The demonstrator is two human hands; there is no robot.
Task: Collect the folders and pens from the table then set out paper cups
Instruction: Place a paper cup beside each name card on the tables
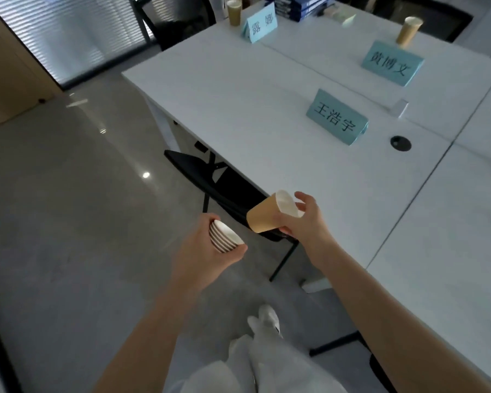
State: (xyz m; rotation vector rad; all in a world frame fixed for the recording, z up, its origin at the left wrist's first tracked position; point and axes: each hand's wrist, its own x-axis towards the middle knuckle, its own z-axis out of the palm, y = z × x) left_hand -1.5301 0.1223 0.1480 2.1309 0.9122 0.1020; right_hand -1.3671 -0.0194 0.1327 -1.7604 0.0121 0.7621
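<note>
The left hand (207, 251) grips a nested stack of brown paper cups (224, 236) over the floor. To its right, the right hand (304, 219) pinches one tilted brown paper cup (267, 215), mouth pointing far-right toward the white table (253, 109), nearer that edge.

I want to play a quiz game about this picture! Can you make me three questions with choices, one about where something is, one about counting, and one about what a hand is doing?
1. Where are the blue folders?
A. far end of the table
B. on the floor
C. on the chair

2. How many name cards stand on the table?
A. one
B. three
C. five

3. What is the right hand doing?
A. resting flat on the table
B. hanging empty
C. holding one tilted cup

Answers:
1 A: the folders lie stacked at the table's far end.
2 B: three name cards show.
3 C: the right hand grips a single cup; the left hand holds the cup stack.
</note>
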